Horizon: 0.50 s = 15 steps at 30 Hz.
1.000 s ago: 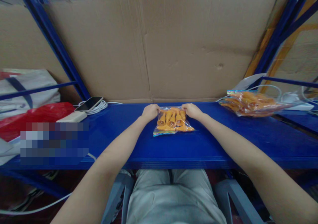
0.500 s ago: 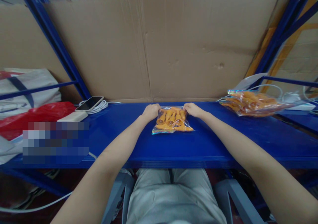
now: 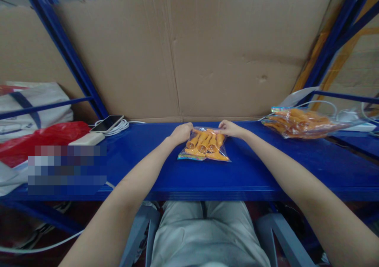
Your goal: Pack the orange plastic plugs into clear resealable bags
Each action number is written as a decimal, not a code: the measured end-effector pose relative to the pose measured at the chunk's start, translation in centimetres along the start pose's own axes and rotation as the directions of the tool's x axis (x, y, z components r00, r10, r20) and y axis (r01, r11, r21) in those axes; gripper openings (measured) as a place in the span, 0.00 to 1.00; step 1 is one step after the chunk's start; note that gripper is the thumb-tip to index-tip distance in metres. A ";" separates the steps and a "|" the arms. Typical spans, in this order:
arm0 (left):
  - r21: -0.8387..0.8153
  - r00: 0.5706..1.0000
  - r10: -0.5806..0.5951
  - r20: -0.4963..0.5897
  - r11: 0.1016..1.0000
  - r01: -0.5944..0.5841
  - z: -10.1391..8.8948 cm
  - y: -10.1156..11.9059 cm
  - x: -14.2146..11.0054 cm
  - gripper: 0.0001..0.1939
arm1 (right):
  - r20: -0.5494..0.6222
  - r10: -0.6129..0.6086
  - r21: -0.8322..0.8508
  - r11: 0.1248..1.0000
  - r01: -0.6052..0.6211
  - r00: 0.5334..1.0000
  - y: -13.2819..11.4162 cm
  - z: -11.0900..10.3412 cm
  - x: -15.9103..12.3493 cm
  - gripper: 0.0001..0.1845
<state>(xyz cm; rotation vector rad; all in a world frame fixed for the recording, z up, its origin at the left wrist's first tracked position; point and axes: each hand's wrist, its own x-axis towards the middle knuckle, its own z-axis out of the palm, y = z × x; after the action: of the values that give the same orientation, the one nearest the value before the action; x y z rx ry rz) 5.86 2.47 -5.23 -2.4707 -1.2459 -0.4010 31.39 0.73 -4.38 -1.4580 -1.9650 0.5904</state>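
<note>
A small clear plastic bag of orange cone-shaped pieces [image 3: 204, 146] lies on the blue shelf [image 3: 237, 172] straight ahead of me. My left hand [image 3: 181, 132] pinches the bag's top edge at its left corner. My right hand [image 3: 231, 128] pinches the same edge at its right corner. Both hands are closed on the bag's far rim, and the bag rests tilted slightly, its lower end pointing toward me.
A larger bag of orange pieces [image 3: 299, 122] lies at the right with white cables behind it. A phone [image 3: 106, 123] on a coiled white cable and a white power bank [image 3: 85, 139] sit at the left, beside a red bag [image 3: 35, 140]. Cardboard [image 3: 207, 54] backs the shelf.
Both hands have slid slightly along the bag's top edge, and the bag's lower end has swung a little to the left.
</note>
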 end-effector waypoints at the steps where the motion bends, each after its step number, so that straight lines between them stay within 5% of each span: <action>1: -0.016 1.000 -0.001 -0.005 1.000 0.000 0.0 0.0 0.0 0.17 | 0.072 0.028 0.044 0.999 -0.031 0.997 0.0 -0.1 -0.1 0.26; 6: -0.041 0.996 0.084 -0.005 0.996 -0.084 -0.6 0.3 0.0 0.19 | 0.325 0.016 0.098 0.994 -0.051 0.946 -0.4 -0.9 -0.8 0.31; 15: 0.041 0.980 0.192 -0.054 0.981 -0.190 -2.2 1.8 -0.1 0.22 | 0.455 0.088 0.205 0.958 -0.200 0.886 -0.8 -1.3 -1.2 0.32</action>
<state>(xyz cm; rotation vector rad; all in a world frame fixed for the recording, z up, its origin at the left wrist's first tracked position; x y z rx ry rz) 7.07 0.49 -3.56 -2.5014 -0.9741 -0.3925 32.03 -0.65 -3.15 -1.4072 -2.0256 1.2857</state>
